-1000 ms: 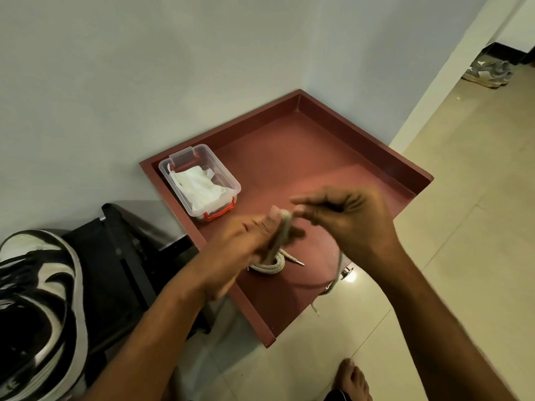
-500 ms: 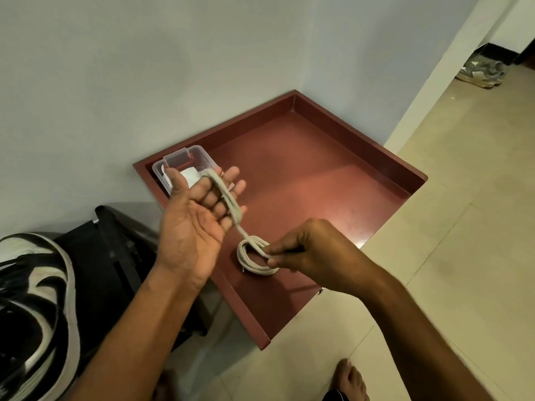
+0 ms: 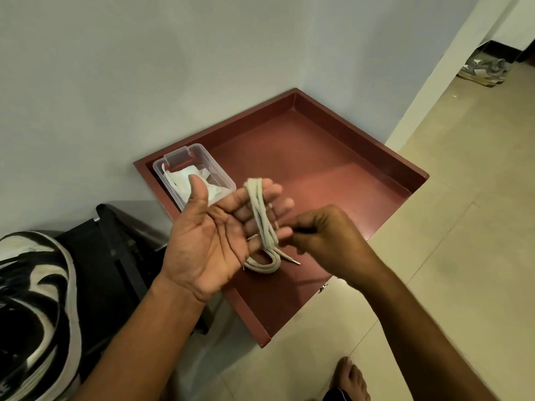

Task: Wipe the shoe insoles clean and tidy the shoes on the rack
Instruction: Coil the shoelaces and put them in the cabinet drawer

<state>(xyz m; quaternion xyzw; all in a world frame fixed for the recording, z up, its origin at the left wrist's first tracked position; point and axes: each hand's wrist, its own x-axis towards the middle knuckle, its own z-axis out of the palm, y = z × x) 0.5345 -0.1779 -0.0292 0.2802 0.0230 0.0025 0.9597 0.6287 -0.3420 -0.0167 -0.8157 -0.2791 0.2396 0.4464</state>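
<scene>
A pale shoelace (image 3: pixel 262 215) is wound in several loops around the straight fingers of my left hand (image 3: pixel 214 235), palm up over the red-brown tray (image 3: pixel 333 180). My right hand (image 3: pixel 324 238) pinches the lace by the left little finger. A second coiled lace (image 3: pixel 265 263) lies on the tray floor below my hands. A black-and-white sneaker (image 3: pixel 34 314) sits at the left edge on a black rack (image 3: pixel 121 256).
A clear plastic box (image 3: pixel 220 172) with white wipes stands in the tray's near-left corner, against the wall. Beige floor tiles spread to the right. A grey pair of shoes (image 3: pixel 483 70) lies far off at top right. My bare foot (image 3: pixel 350 380) is at the bottom.
My left hand has dropped and moved right. My right hand has risen from the coil on the tray to the left fingers, and more lace now wraps those fingers.
</scene>
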